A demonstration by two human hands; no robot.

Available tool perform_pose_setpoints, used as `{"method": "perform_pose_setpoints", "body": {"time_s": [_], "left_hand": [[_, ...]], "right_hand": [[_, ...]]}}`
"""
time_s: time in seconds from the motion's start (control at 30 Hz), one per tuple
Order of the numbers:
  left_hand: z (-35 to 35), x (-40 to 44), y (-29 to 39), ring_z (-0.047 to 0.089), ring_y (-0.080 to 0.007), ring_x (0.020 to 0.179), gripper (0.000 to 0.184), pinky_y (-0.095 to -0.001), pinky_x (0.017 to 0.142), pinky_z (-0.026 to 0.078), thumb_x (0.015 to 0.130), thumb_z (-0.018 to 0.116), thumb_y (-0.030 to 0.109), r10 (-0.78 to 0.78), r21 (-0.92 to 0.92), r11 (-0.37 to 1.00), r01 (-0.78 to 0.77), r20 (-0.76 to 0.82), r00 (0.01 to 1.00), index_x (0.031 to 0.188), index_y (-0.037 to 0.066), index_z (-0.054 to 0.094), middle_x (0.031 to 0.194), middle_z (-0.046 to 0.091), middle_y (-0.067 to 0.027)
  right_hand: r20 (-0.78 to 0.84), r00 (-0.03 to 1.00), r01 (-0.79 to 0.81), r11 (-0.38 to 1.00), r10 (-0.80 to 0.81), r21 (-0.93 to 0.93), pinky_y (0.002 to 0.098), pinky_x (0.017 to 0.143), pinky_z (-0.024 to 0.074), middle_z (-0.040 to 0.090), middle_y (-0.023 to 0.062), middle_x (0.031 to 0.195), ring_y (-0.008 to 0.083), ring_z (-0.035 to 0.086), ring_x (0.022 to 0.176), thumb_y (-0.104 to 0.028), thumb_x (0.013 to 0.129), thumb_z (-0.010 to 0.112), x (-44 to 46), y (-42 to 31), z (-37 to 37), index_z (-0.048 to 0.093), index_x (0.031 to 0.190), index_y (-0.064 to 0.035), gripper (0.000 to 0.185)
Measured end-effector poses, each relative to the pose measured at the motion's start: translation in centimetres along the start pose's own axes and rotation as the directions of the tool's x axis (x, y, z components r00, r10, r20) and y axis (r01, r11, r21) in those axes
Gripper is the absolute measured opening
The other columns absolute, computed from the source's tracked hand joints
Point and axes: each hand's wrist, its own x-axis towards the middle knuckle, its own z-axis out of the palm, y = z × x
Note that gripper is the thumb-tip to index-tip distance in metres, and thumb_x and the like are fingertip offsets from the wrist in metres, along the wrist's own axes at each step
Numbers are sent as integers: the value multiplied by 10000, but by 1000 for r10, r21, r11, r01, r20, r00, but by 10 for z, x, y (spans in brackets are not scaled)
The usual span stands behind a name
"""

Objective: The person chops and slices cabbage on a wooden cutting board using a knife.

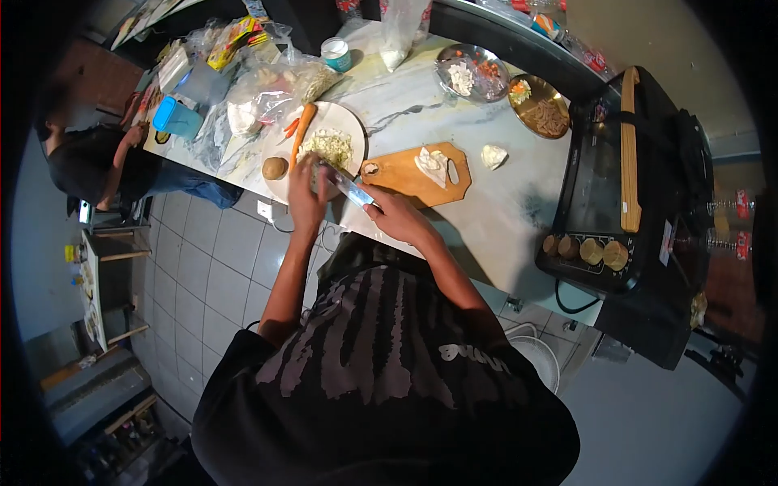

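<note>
My right hand (397,217) grips a knife (350,188), its broad blade slanting up and left over the near edge of a round plate (350,121). Close to the blade's far end is my left hand (306,202), its fingers smeared by motion. Whether those fingers touch the blade I cannot tell. Chopped pale pieces (328,146) lie heaped on the plate, along with a carrot (304,125) and a round brown potato-like item (275,168). Right of the plate, a wooden cutting board (397,174) bears a white cut chunk (433,166).
Another white chunk (493,156) sits right of the board. Farther back are a bowl of chopped pieces (472,73) and a metal plate of brown strips (545,113). A black toaster oven (600,186) stands at right. Plastic bags (279,85) fill the left; another person (97,166) stands beyond.
</note>
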Motion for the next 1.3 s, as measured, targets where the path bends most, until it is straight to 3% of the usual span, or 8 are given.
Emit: {"method": "perform_pose_setpoints", "body": {"time_s": [0.07,0.33,0.4,0.6,0.73,0.93,1.2,1.3], "left_hand": [[-4,-9,5,481,-353,1359,484,-493,1153,328,976,619,267,254,138,944,-299,271,928,1400,43,550,1417,549,-196],[-3,-17,9,356,-320,1466,637,-517,1219,174,991,569,376,152,148,968,-202,296,943,1503,24,427,1526,444,-213],[0,-17,6,379,-359,1441,635,-530,1205,199,989,574,386,157,173,961,-217,304,940,1495,28,440,1506,448,-247],[25,11,40,523,-422,1270,521,-479,1092,399,960,652,310,20,-101,995,8,282,959,1397,40,560,1382,533,-273],[68,33,86,581,-362,1102,475,-432,973,481,882,718,284,351,-202,935,-291,423,835,1307,89,634,1253,614,-173],[105,51,85,586,-341,1065,392,-427,952,491,847,749,265,482,-212,865,-454,600,639,1194,89,703,1175,647,-151],[56,38,89,642,-341,902,296,-405,796,542,827,779,287,17,68,993,-92,704,710,993,48,725,987,675,-160],[54,23,78,616,-337,1009,311,-431,861,516,841,746,289,349,-208,937,-280,533,771,1059,68,725,1081,655,-150]], "right_hand": [[-27,998,50,998,-49,26,448,850,494,672,235,1076,398,641,942,-215,992,564,4,9,6,494,1461,-128,481],[-74,995,70,997,-67,41,393,880,499,699,189,1086,318,679,959,-197,1004,577,-8,15,7,507,1442,-92,455],[-103,993,65,987,-50,148,475,950,484,638,245,1252,454,597,1137,-191,980,595,-15,17,6,523,1431,-110,464],[-376,924,54,951,67,304,316,700,513,681,112,889,161,632,733,-209,1003,622,-59,67,-1,529,1426,-60,457],[-525,797,146,746,300,649,218,474,356,490,-64,684,22,429,515,-163,985,656,-93,80,-15,598,1282,-36,328],[-634,671,152,766,385,625,226,469,334,446,-65,670,24,403,516,-195,1010,630,-131,100,-26,618,1248,-26,292],[-599,638,150,684,485,714,223,469,324,428,-70,675,19,396,521,-253,1032,612,-144,106,10,630,1241,-27,308],[-561,674,132,669,481,732,222,468,321,418,-74,685,17,392,525,-265,1031,611,-136,108,18,627,1243,-38,310]]}}
